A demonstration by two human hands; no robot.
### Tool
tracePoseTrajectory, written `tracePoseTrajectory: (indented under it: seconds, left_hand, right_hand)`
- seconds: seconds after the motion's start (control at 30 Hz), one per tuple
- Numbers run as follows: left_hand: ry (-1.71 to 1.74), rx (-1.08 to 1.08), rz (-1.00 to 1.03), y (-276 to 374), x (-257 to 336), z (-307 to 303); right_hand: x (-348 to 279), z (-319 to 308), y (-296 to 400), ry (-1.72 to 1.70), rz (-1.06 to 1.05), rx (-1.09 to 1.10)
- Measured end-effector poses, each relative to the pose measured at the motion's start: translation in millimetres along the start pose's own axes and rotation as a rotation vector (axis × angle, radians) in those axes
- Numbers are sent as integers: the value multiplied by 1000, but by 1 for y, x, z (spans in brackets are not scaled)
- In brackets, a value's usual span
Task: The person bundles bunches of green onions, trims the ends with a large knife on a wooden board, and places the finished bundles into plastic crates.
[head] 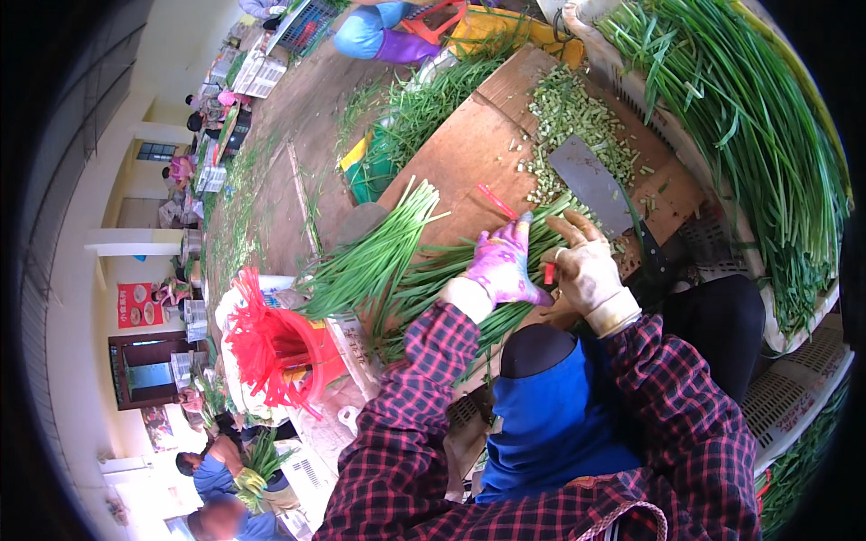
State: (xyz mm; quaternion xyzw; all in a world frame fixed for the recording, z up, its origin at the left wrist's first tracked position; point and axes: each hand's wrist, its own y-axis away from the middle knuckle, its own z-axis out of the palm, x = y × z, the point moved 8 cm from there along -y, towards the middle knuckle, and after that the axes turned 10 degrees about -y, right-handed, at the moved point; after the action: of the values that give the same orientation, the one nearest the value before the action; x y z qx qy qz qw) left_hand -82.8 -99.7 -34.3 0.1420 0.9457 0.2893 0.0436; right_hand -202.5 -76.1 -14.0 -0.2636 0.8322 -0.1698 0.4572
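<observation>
My left hand (502, 262), in a purple patterned glove, presses on a bunch of long green stalks (440, 274) that lies across a wooden board (460, 155). My right hand (583, 267), in a stained cream glove, is at the same bunch, with the end of a red tie (549, 273) by its fingers; its grip on the tie is unclear. Another red strip (497, 201) shows beyond my left hand. A second bunch of green stalks (385, 247) lies to the left. Beyond my right hand, a cleaver (594, 184) rests flat beside cut stalk ends (575, 115).
A crate heaped with long green stalks (751, 135) stands at the right. A red container (325, 351) holding red strips (260, 338) is at the left. Loose greens (433, 108) lie beyond the board. Other people sit farther off, one at lower left with greens (267, 453).
</observation>
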Motion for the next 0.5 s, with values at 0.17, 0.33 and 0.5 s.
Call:
tracePoseTrajectory:
  seconds: [0.17,0.33,0.5]
  left_hand:
    - [-169,261,-146,-4,14,34]
    - [-107,369,-104,-7,1,28]
    - [-86,477,-100,-1,-3,30]
  right_hand:
    - [16,-1,18,-4,214,-75]
    - [31,3,12,-98,295,-90]
    - [27,10,9,-141,271,-179]
